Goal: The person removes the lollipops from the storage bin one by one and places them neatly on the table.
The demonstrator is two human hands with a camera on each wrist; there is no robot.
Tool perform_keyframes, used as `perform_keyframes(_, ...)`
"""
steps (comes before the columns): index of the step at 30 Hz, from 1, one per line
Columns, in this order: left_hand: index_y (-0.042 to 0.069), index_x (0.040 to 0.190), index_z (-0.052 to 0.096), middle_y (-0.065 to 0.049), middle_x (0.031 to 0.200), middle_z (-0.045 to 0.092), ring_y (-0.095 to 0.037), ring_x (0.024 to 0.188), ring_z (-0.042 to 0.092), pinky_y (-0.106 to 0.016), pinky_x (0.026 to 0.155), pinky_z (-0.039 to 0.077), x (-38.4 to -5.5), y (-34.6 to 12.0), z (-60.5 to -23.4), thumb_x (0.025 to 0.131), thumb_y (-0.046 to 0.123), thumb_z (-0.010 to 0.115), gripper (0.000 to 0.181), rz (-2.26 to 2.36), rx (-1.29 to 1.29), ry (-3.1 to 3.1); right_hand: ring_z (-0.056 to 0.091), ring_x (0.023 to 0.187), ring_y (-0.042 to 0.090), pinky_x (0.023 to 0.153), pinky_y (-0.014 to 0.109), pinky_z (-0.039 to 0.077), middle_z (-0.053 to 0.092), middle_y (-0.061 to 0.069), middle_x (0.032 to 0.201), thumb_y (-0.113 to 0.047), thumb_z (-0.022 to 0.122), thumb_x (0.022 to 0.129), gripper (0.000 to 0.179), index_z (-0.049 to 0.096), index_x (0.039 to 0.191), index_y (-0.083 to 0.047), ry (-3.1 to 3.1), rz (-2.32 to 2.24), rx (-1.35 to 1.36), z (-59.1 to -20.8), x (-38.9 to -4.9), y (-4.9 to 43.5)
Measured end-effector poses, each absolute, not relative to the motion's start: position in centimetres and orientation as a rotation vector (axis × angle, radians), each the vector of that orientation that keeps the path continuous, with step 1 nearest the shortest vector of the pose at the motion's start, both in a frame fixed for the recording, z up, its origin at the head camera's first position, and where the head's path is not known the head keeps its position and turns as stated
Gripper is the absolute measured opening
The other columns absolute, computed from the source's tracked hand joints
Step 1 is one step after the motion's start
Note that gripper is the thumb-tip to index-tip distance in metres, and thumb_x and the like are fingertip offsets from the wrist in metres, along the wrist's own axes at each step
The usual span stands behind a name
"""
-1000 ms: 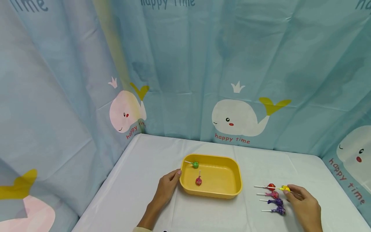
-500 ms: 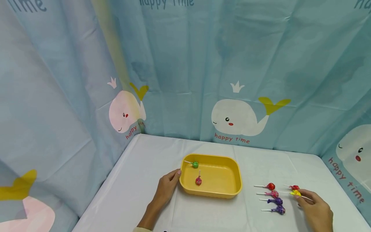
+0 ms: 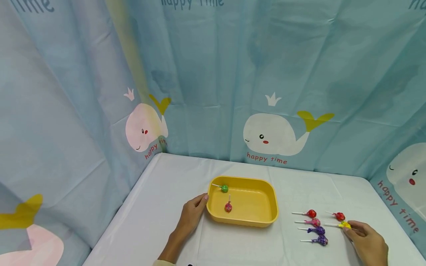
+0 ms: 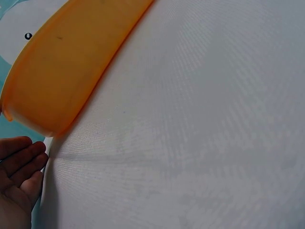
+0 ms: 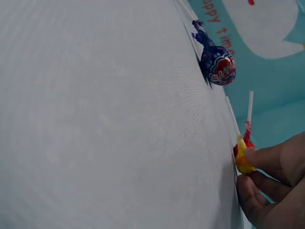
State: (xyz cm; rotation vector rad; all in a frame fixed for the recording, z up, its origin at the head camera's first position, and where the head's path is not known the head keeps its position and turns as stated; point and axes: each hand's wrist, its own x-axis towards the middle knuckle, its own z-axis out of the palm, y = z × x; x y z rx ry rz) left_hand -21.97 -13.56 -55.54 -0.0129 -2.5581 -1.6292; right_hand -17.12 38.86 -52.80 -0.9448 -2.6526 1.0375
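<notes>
In the head view my left hand (image 3: 192, 214) holds the left end of a yellow plastic tray (image 3: 254, 201), thumb at the rim. Its other fingers lie outside the wall, seen in the left wrist view. A green lollipop (image 3: 224, 188) and a pink-red lollipop (image 3: 228, 207) lie inside the tray. My right hand (image 3: 368, 240) pinches the head of a yellow lollipop (image 3: 346, 224) between thumb and forefinger, low over the cloth, its white stick pointing left. Just beyond it lies a red lollipop (image 3: 339, 216), partly behind the yellow one in the right wrist view.
Left of my right hand a column of lollipops lies with sticks pointing left: one red (image 3: 311, 213), one pink (image 3: 314, 222) and two purple, the nearer one (image 3: 322, 240) lowest. A white cloth (image 3: 159, 192) covers the table. Blue whale-print curtains (image 3: 206, 74) hang around it.
My right hand has carried the yellow lollipop to the right and slightly nearer, from over the left column to beside the other red lollipop. My left hand and the tray stay put.
</notes>
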Motion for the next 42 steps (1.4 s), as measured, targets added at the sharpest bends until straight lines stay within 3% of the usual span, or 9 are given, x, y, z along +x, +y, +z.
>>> perform_keyframes(6, 0.006, 0.144, 0.066, -0.008, 0.144, 0.068, -0.032, 0.142, 0.058, -0.051, 0.120, 0.045, -21.9, -13.6, -55.6, 0.109, 0.055, 0.052, 0.062, -1.639, -0.020, -2.559, 0.062, 0.104, 0.053, 0.091, 0.067, 0.050, 0.069, 0.035, 0.116, -0.008, 0.072, 0.100, 0.038, 0.061, 0.131, 0.011, -2.684, 1.030, -0.948, -52.9, -17.1, 39.1)
perform_keyframes(18, 0.006, 0.144, 0.067, -0.007, 0.143, 0.068, -0.032, 0.142, 0.058, -0.051, 0.120, 0.045, -21.9, -13.6, -55.6, 0.110, 0.055, 0.051, 0.061, -1.636, -0.036, -2.560, 0.059, 0.115, 0.055, 0.098, 0.070, 0.046, 0.067, 0.036, 0.126, -0.011, 0.072, 0.100, 0.044, 0.058, 0.137, 0.009, -2.683, 1.073, -1.008, -52.4, -17.0, 39.1)
perform_keyframes(25, 0.010, 0.142, 0.069, -0.006, 0.142, 0.069, -0.031, 0.140, 0.059, -0.050, 0.119, 0.046, -21.9, -13.6, -55.7, 0.109, 0.055, 0.053, 0.058, -1.639, -0.031, -2.552, 0.057, 0.118, 0.056, 0.090, 0.064, 0.049, 0.064, 0.036, 0.130, -0.015, 0.073, 0.101, 0.047, 0.058, 0.140, 0.006, -2.641, 1.075, -0.997, -51.7, -17.0, 38.8)
perform_keyframes(29, 0.012, 0.141, 0.070, -0.005, 0.141, 0.070, -0.029, 0.139, 0.060, -0.050, 0.119, 0.047, -22.0, -13.7, -55.8, 0.108, 0.056, 0.054, 0.057, -1.655, -0.022, -2.536, 0.056, 0.124, 0.055, 0.097, 0.067, 0.048, 0.058, 0.036, 0.141, -0.020, 0.073, 0.102, 0.050, 0.058, 0.142, 0.005, -2.611, 1.088, -0.954, -51.3, -17.2, 38.4)
perform_keyframes(37, 0.011, 0.142, 0.069, -0.006, 0.142, 0.069, -0.030, 0.140, 0.059, -0.051, 0.119, 0.046, -22.0, -13.7, -55.7, 0.108, 0.057, 0.054, 0.059, -1.655, -0.014, -2.544, 0.051, 0.133, 0.053, 0.109, 0.071, 0.042, 0.059, 0.033, 0.143, -0.025, 0.073, 0.103, 0.050, 0.059, 0.141, 0.004, -2.571, 1.133, -0.826, -50.1, -17.5, 36.4)
perform_keyframes(38, 0.011, 0.142, 0.069, -0.006, 0.142, 0.069, -0.031, 0.140, 0.059, -0.051, 0.119, 0.046, -21.9, -13.7, -55.7, 0.108, 0.057, 0.054, 0.059, -1.653, -0.014, -2.545, 0.052, 0.133, 0.052, 0.107, 0.069, 0.045, 0.059, 0.032, 0.144, -0.026, 0.072, 0.104, 0.049, 0.060, 0.141, 0.004, -2.568, 1.142, -0.819, -49.9, -17.6, 36.0)
perform_keyframes(40, 0.012, 0.141, 0.070, -0.006, 0.141, 0.069, -0.030, 0.140, 0.059, -0.051, 0.119, 0.046, -22.0, -13.7, -55.7, 0.108, 0.056, 0.054, 0.058, -1.656, -0.010, -2.545, 0.058, 0.128, 0.048, 0.099, 0.052, 0.057, 0.060, 0.031, 0.143, -0.027, 0.072, 0.104, 0.048, 0.061, 0.140, 0.003, -2.569, 1.148, -0.800, -49.7, -17.7, 35.3)
perform_keyframes(42, 0.012, 0.141, 0.070, -0.005, 0.141, 0.070, -0.030, 0.140, 0.059, -0.051, 0.119, 0.046, -22.0, -13.7, -55.7, 0.108, 0.056, 0.054, 0.058, -1.657, -0.009, -2.543, 0.072, 0.108, 0.029, 0.084, 0.029, 0.062, 0.063, 0.029, 0.142, -0.027, 0.072, 0.104, 0.046, 0.063, 0.139, 0.001, -2.569, 1.157, -0.784, -49.4, -17.8, 34.7)
